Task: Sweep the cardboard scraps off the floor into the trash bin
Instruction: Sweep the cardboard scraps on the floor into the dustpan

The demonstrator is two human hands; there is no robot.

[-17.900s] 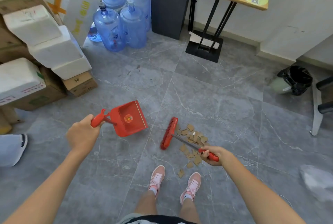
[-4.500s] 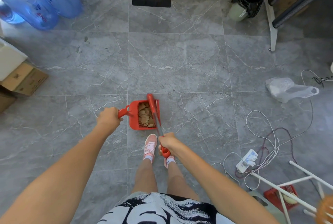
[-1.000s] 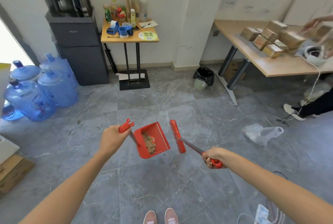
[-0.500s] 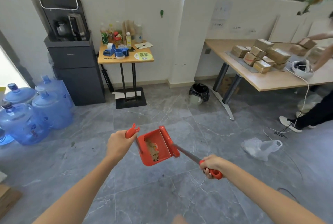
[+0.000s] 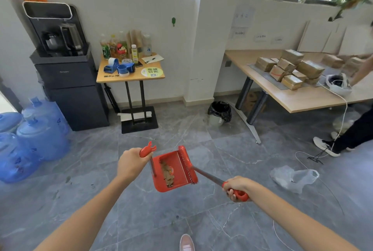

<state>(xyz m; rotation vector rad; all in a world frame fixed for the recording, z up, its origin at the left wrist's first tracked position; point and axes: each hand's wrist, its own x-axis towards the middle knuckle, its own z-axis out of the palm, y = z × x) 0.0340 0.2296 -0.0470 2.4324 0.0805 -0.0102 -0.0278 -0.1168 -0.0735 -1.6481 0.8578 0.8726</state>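
Observation:
My left hand (image 5: pixel 132 163) grips the handle of a red dustpan (image 5: pixel 177 178), held above the grey floor and tilted. Brown cardboard scraps (image 5: pixel 167 172) lie inside the pan. My right hand (image 5: pixel 235 187) holds the red grip of a hand brush (image 5: pixel 188 165), whose red head rests against the pan's open right edge. A small trash bin (image 5: pixel 219 112) with a black liner stands on the floor by the white pillar, well beyond the dustpan and to its right.
Blue water jugs (image 5: pixel 38 137) stand at the left beside a dark cabinet (image 5: pixel 74 93). A small wooden stand (image 5: pixel 131 75) is at the wall. A desk (image 5: pixel 302 93) with boxes, another person's legs (image 5: pixel 353 137), a plastic bag (image 5: pixel 292 178) and cables (image 5: pixel 314 158) fill the right.
The view has lifted from the floor to the room. The brush head has come against the dustpan's open edge, and both hands have carried the loaded pan forward toward the bin.

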